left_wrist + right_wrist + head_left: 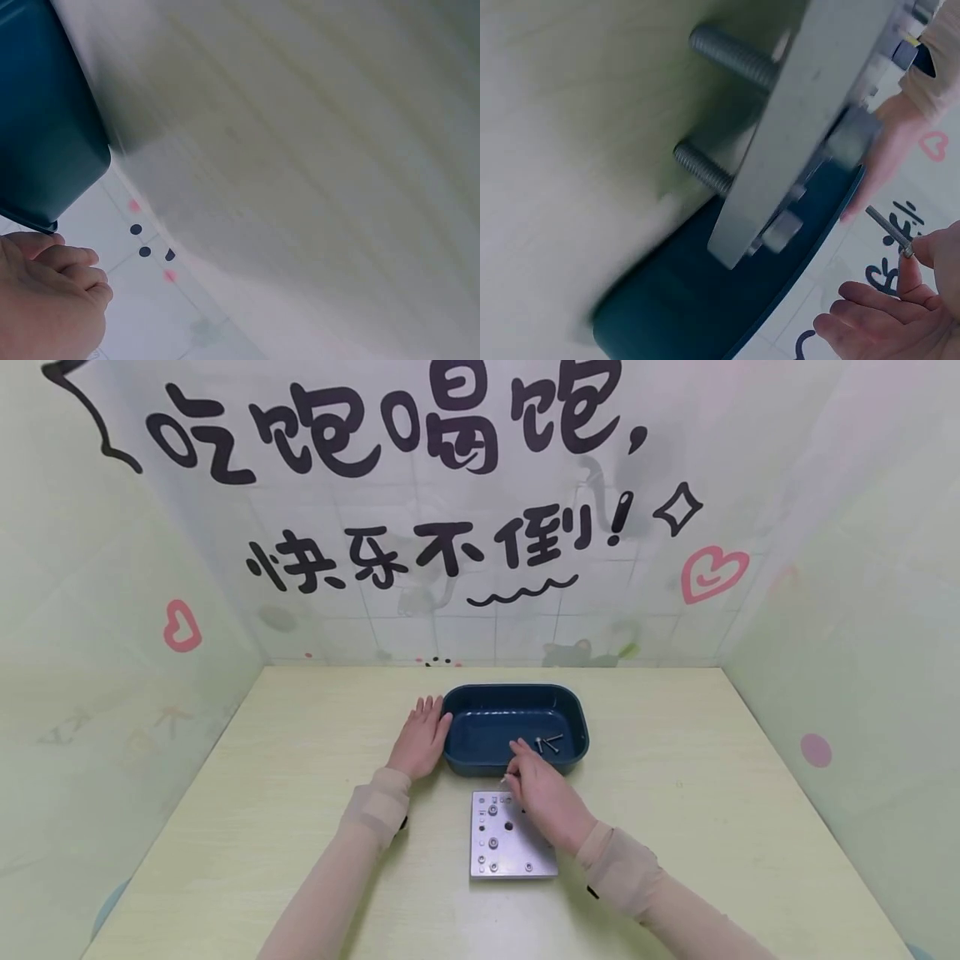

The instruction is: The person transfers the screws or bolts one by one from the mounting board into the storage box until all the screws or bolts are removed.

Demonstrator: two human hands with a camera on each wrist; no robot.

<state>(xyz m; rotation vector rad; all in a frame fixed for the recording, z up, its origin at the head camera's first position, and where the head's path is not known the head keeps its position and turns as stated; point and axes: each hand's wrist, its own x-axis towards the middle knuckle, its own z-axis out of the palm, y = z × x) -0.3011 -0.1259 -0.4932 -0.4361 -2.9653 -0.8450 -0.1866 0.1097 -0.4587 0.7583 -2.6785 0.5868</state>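
My right hand (551, 797) pinches a small metal bolt (889, 231) between thumb and finger, the other fingers spread loosely. It hovers over the far edge of a silver metal plate (513, 852), just in front of the blue tray (480, 727). Bolts stand in holes of the plate, and in the right wrist view their threaded ends (703, 168) stick out beneath it. At the tray's left end rests my left hand (418, 742), its fingers extended along the rim. A few loose bolts (551, 745) lie inside the tray on the right; my right hand covers part of the plate.
A pale wooden table (315, 735) carries the tray and plate. Behind it rises a back wall (637, 585) with black lettering, and printed side walls (847, 693) flank the table.
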